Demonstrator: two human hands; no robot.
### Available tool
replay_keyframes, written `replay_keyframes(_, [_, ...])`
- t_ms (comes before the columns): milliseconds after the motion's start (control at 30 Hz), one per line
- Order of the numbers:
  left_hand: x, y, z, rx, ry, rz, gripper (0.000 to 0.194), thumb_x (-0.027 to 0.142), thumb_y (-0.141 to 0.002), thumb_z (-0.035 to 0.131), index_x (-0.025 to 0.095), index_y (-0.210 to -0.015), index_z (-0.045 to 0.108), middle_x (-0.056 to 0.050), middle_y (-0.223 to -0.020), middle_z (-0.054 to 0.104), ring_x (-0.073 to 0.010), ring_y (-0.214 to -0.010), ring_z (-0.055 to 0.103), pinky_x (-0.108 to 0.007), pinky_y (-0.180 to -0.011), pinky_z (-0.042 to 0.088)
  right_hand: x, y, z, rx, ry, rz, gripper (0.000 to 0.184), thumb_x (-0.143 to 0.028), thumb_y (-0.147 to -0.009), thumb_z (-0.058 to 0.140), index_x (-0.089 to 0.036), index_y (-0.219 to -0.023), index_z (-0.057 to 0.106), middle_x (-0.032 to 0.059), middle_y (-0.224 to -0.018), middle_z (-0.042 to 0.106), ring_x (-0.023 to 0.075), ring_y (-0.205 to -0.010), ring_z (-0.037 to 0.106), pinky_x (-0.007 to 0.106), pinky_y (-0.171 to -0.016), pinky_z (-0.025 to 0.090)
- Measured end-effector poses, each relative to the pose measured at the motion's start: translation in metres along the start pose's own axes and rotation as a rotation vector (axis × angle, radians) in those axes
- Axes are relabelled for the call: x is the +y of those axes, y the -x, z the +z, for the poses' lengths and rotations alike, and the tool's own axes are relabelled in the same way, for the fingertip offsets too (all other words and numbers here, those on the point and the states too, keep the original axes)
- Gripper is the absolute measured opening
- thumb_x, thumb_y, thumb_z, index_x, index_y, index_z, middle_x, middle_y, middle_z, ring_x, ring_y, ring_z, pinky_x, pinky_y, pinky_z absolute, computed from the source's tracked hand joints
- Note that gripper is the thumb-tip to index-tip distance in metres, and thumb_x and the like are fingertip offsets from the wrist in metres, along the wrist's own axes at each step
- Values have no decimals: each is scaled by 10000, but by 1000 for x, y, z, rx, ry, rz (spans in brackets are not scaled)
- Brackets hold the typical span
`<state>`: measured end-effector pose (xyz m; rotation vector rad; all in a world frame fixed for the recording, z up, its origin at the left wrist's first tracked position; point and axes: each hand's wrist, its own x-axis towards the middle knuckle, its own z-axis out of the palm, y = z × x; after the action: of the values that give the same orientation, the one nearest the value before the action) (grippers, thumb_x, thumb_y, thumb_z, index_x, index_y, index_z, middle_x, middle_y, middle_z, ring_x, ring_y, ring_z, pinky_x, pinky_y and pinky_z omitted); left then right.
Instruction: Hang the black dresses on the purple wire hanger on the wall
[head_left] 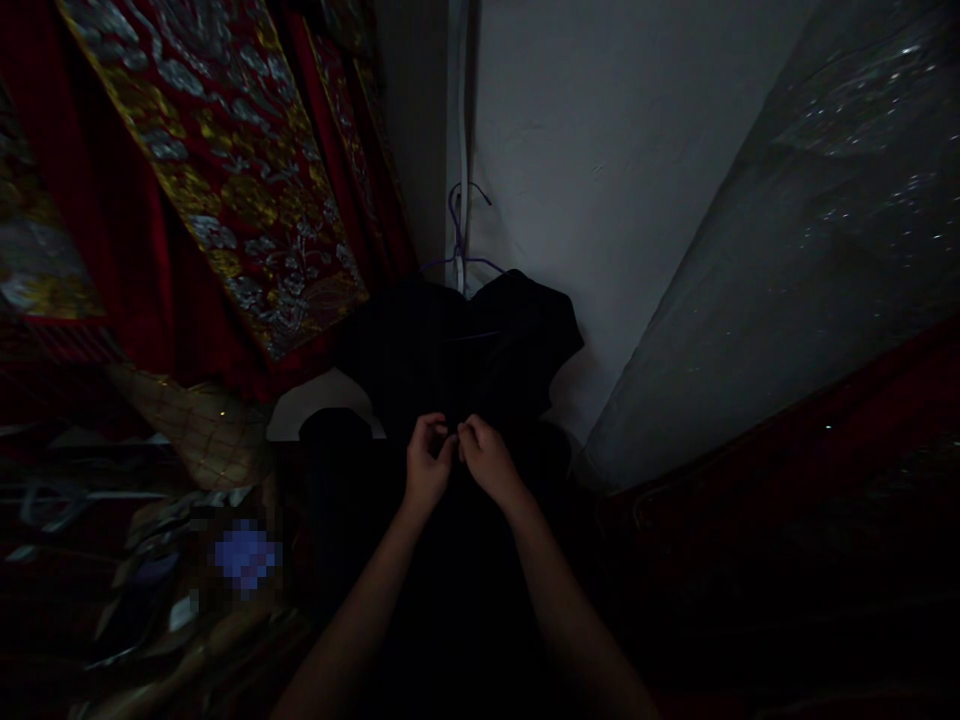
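A black garment point(457, 340) hangs on a purple wire hanger point(459, 225) against the white wall. My left hand point(427, 462) and my right hand point(487, 460) meet at the garment's front, fingers curled and pinched on the dark cloth. The two hands almost touch each other. What lies between the fingertips is too dark to make out beyond the fabric.
Red garments with gold and silver embroidery point(225, 150) hang at the left. A grey sequinned cloth point(810, 230) hangs at the right, with dark red fabric point(787, 520) below it. Cluttered shiny items point(150, 560) lie at the lower left. The room is dim.
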<state>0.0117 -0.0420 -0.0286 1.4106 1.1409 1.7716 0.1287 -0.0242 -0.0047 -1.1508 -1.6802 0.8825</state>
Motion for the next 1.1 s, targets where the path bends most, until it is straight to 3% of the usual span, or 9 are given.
replay_keyframes(133, [-2, 1, -3, -3, -134, 52, 261, 182, -832, 606, 221, -1077, 523, -18, -891, 590, -164, -840, 607, -284, -784, 480, -5, 3, -2, -46, -261, 129, 238, -394, -820, 502, -228, -654, 533, -31, -464, 500, 132, -427, 460, 264, -471, 351])
replay_keyframes(233, [-4, -4, -9, -23, -252, 117, 189, 179, -842, 593, 224, -1004, 507, -19, -900, 573, -166, -844, 587, -282, -787, 454, -26, -8, -14, 14, -480, 196, 222, -396, -733, 548, -208, -615, 542, -46, -422, 461, 94, -373, 385, 233, -408, 279])
replay_keyframes(500, [-18, -16, -12, -89, -358, 127, 145, 173, -851, 564, 235, -899, 441, 20, -777, 507, -149, -674, 497, -257, -646, 383, -131, -95, -60, 236, -696, -14, 238, -331, -768, 634, -195, -617, 509, -60, -429, 448, 49, -356, 349, 185, -359, 224])
replay_keyframes(633, [-21, -18, -8, -147, -382, 144, 114, 146, -865, 535, 227, -862, 455, 5, -789, 548, -156, -710, 539, -262, -674, 412, -142, -96, -56, 211, -650, -25, 233, -328, -807, 615, -188, -639, 534, -51, -440, 494, 50, -360, 387, 174, -365, 248])
replay_keyframes(733, [4, -36, -5, -150, -372, 209, 114, 189, -893, 567, 217, -985, 506, -31, -907, 618, -172, -819, 606, -282, -753, 463, -131, -83, -52, 165, -582, -42, 228, -343, -802, 606, -188, -642, 556, -48, -435, 510, 59, -371, 419, 173, -371, 258])
replay_keyframes(800, [37, -59, -3, -104, -354, 342, 201, 230, -931, 559, 210, -1129, 523, -65, -1019, 644, -185, -944, 627, -310, -853, 481, -125, -76, -53, 160, -532, -60, 241, -361, -803, 604, -192, -637, 558, -50, -434, 509, 61, -374, 428, 175, -377, 265])
replay_keyframes(900, [92, -99, 2, -71, -390, 559, 337, 224, -971, 504, 210, -1308, 512, -56, -1014, 666, -171, -913, 639, -321, -868, 490, -125, -76, -59, 138, -436, -131, 250, -360, -824, 586, -197, -636, 560, -52, -434, 501, 68, -377, 435, 183, -389, 282])
replay_keyframes(1000, [129, -132, 5, -149, -487, 705, 189, 198, -954, 534, 189, -1117, 629, -51, -983, 692, -166, -892, 650, -296, -828, 490, -133, -81, -66, 111, -303, -247, 243, -322, -858, 561, -193, -653, 577, -49, -441, 507, 75, -386, 443, 196, -421, 313])
replay_keyframes(1100, [141, -145, 4, -186, -602, 777, 91, 195, -942, 554, 184, -931, 643, -40, -888, 689, -172, -845, 648, -292, -777, 478, -136, -85, -66, 161, -191, -336, 252, -298, -893, 529, -191, -669, 581, -49, -460, 504, 79, -412, 448, 210, -465, 333])
